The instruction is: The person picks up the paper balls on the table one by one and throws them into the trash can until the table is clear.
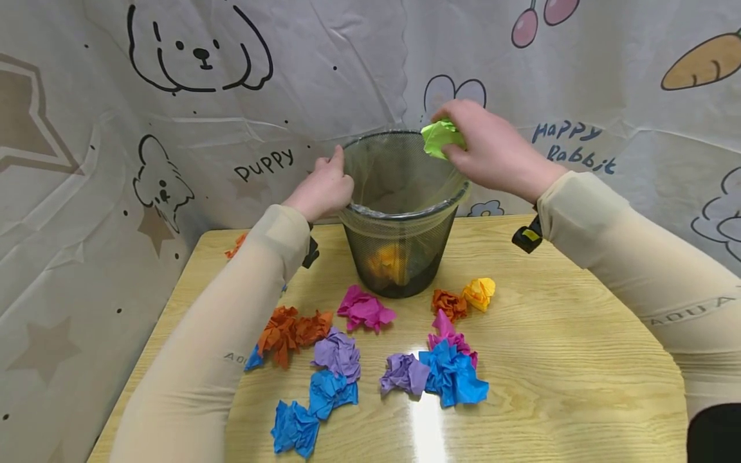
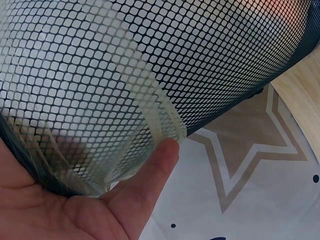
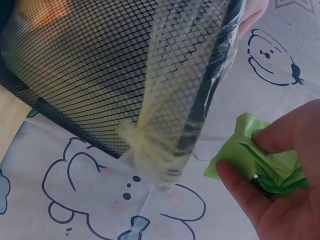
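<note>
A black mesh wastebasket (image 1: pixel 413 247) with a clear plastic liner stands at the back of the table, crumpled orange-yellow paper showing through its mesh. My left hand (image 1: pixel 325 185) grips its left rim; in the left wrist view one finger (image 2: pixel 157 172) lies against the outside of the lined mesh. Above the right side of the rim, my right hand (image 1: pixel 492 149) pinches a ball of lime-green crumpled paper (image 1: pixel 441 137). In the right wrist view that green paper (image 3: pixel 257 157) is apart from the basket, between thumb and fingers. A knot in the liner (image 3: pixel 137 137) hangs outside the mesh.
In front of the basket, several crumpled papers lie on the wooden table (image 1: pixel 579 334): magenta (image 1: pixel 365 308), orange (image 1: pixel 283 334), purple (image 1: pixel 338 354), blue (image 1: pixel 454 376) and yellow (image 1: pixel 479 294). A printed white cloth (image 1: pixel 359 58) hangs close behind the basket.
</note>
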`<state>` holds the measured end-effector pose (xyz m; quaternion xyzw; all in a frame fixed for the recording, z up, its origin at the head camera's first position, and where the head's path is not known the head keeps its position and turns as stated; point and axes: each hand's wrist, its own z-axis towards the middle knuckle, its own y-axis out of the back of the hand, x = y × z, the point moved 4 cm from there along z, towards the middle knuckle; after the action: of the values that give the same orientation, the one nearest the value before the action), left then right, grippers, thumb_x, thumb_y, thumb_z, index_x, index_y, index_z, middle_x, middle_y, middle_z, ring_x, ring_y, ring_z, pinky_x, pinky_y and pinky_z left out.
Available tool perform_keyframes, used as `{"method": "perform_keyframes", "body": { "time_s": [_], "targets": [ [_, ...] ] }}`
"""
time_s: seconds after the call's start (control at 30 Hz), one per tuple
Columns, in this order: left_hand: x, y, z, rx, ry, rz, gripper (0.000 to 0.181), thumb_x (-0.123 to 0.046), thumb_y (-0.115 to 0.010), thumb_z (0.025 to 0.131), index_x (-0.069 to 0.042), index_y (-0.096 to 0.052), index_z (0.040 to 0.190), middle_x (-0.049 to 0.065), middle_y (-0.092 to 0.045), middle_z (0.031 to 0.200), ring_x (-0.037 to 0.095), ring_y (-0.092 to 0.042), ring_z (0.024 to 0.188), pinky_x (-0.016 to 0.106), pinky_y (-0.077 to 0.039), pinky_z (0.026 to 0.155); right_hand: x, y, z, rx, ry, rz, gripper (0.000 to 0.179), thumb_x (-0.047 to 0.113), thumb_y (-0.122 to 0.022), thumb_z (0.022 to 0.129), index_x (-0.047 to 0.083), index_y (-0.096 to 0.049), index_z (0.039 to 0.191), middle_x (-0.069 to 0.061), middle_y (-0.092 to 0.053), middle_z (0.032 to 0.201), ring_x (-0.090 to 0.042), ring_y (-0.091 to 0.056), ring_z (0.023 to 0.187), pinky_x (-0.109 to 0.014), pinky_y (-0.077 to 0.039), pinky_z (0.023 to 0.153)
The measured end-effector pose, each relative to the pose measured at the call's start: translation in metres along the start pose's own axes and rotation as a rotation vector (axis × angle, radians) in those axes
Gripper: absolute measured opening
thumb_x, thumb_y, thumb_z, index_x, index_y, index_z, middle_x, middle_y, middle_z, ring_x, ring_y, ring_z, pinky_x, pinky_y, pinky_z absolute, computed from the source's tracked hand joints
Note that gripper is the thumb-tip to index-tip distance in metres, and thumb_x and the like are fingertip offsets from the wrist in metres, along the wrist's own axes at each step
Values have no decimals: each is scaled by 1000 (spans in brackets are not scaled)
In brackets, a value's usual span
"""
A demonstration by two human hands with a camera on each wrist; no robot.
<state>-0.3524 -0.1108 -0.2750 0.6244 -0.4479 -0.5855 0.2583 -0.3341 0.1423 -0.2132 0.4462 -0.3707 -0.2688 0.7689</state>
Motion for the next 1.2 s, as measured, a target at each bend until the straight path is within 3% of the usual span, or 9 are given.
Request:
{"method": "perform_keyframes", "body": {
  "time_s": [0.27, 0.57, 0.93, 1.2],
  "targets": [
    [0, 0, 0, -8, -2, 12, 69, -23, -22, 105, -12, 17, 161, 26, 2, 167, 38, -19, 152, 46, -23, 121, 8, -10, 21, 59, 41, -9, 39, 3, -57, 97, 0, -53, 136, -18, -56, 131, -32, -55, 116, -51, -47, 99],
    [1, -1, 0, -14, -1, 9, 70, -22, -22, 104, -13, 18, 161, 26, 1, 167, 38, -22, 151, 45, -24, 121, 12, -31, 36, 216, 49, 7, 42, 9, -58, 99, 2, -51, 140, -15, -55, 135, -27, -54, 115, -46, -46, 99],
    [-3, -6, 1, -7, 6, -2, 71, -21, -24, 104, -12, 17, 162, 27, 0, 167, 38, -20, 152, 46, -25, 120, 13, -49, 35, 375, 38, -24, 46, 13, -58, 101, 9, -47, 145, -11, -54, 131, -26, -54, 110, -45, -46, 97],
    [-4, -10, 2, -7, 10, 8, 70, -23, -23, 105, -12, 15, 162, 26, 1, 167, 39, -19, 152, 48, -23, 121, 13, -51, 33, 400, 39, -51, 54, 16, -60, 102, 10, -42, 153, -13, -50, 146, -27, -53, 125, -48, -44, 106]
  ]
}}
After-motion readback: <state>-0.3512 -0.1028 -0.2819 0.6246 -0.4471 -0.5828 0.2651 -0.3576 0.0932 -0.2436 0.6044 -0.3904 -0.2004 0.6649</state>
